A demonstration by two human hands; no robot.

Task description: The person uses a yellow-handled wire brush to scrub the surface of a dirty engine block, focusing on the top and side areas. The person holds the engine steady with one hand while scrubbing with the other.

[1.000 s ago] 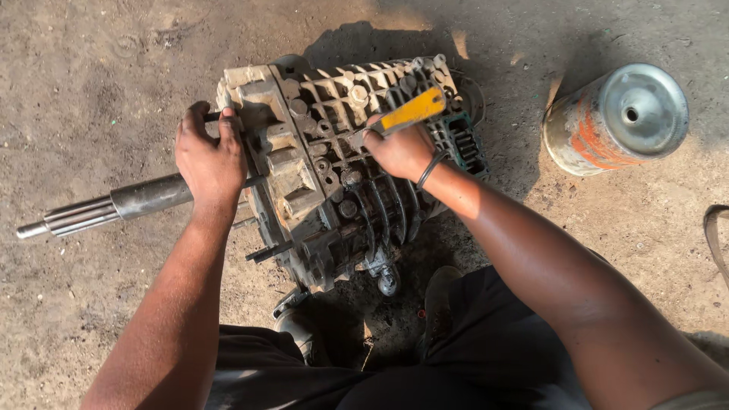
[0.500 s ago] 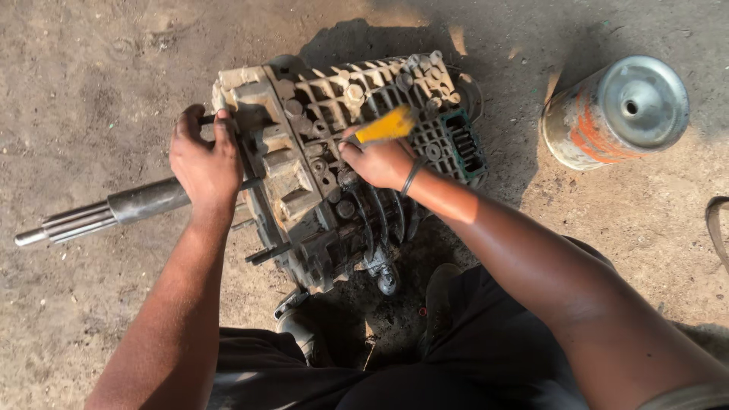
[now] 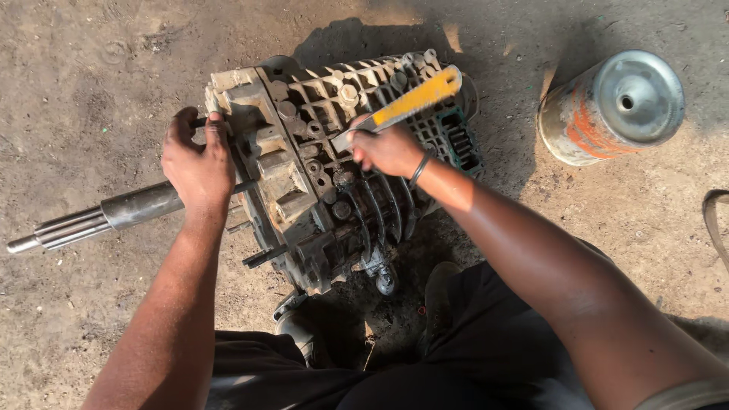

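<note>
A dirty ribbed metal gearbox housing (image 3: 319,175) lies on the dirt ground, with a splined steel shaft (image 3: 91,220) sticking out to the left. My left hand (image 3: 199,163) grips the housing's left end where the shaft enters. My right hand (image 3: 389,149) is closed around a yellow-handled flat tool (image 3: 414,99); its grey blade end touches the housing's upper middle. A dark band sits on my right wrist.
A round metal can (image 3: 611,106) with an orange-marked side lies on the ground at the upper right. A strap edge (image 3: 714,220) shows at the right border. My dark trousers and shoes (image 3: 440,296) are just below the housing.
My right hand has shifted the yellow-handled tool back and forth along the housing's top. The left hand has stayed on the left end.
</note>
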